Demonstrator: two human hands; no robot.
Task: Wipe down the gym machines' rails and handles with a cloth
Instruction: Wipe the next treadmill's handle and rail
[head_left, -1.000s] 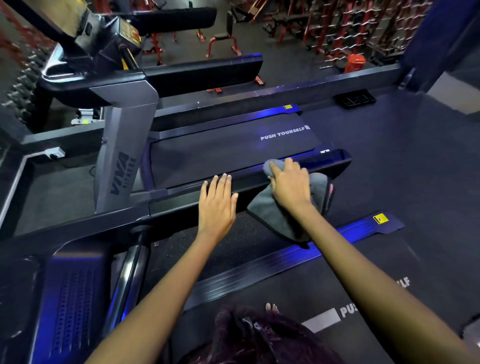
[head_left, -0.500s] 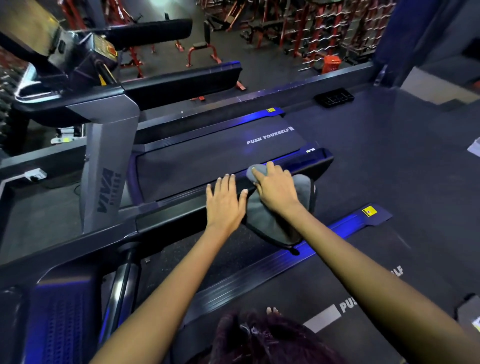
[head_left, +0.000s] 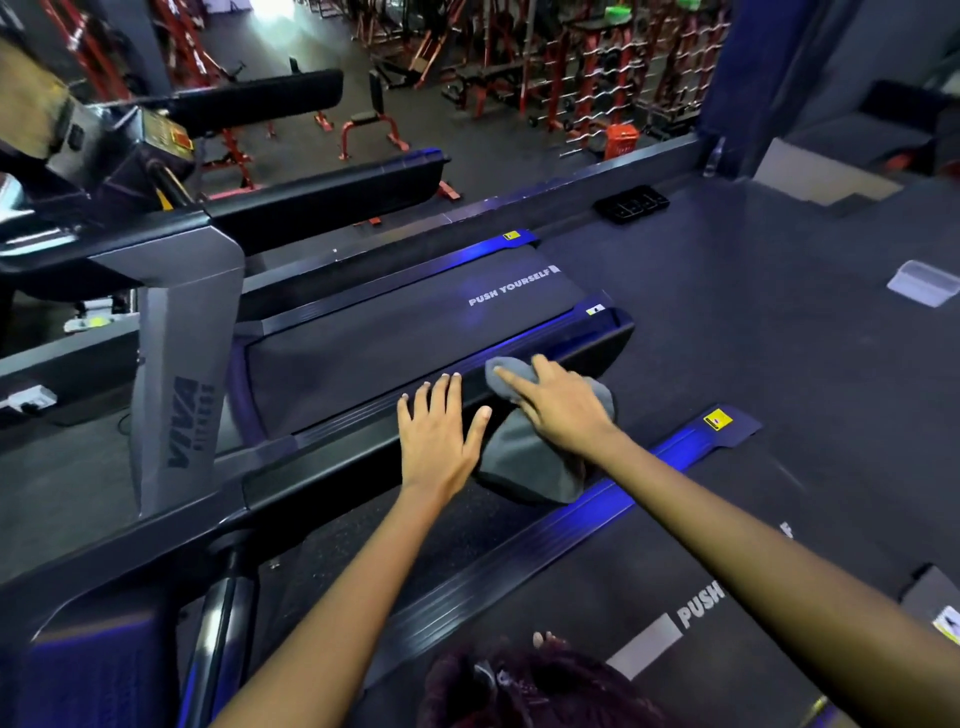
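A long black treadmill handrail (head_left: 332, 470) runs from lower left to its end at the upper right (head_left: 618, 338). My left hand (head_left: 439, 434) lies flat on top of it, fingers straight and slightly spread. Just to its right, my right hand (head_left: 561, 408) presses a grey cloth (head_left: 524, 462) onto the rail. Its thumb is stretched along the cloth and its fingers bend over the rail's far edge. Most of the cloth hangs down the rail's near side.
A second treadmill with a "PUSH YOURSELF" belt (head_left: 415, 332) and a grey VIVA upright (head_left: 182, 395) lies beyond the rail. The near treadmill's belt (head_left: 649, 597) is under me. A clear plastic box (head_left: 924, 283) sits on the floor at right. Red racks (head_left: 597, 67) stand far back.
The gap between my two hands has closed: the left hand shifted right along the rail towards the cloth. My right hand stays on the cloth. The view has tilted up a little.
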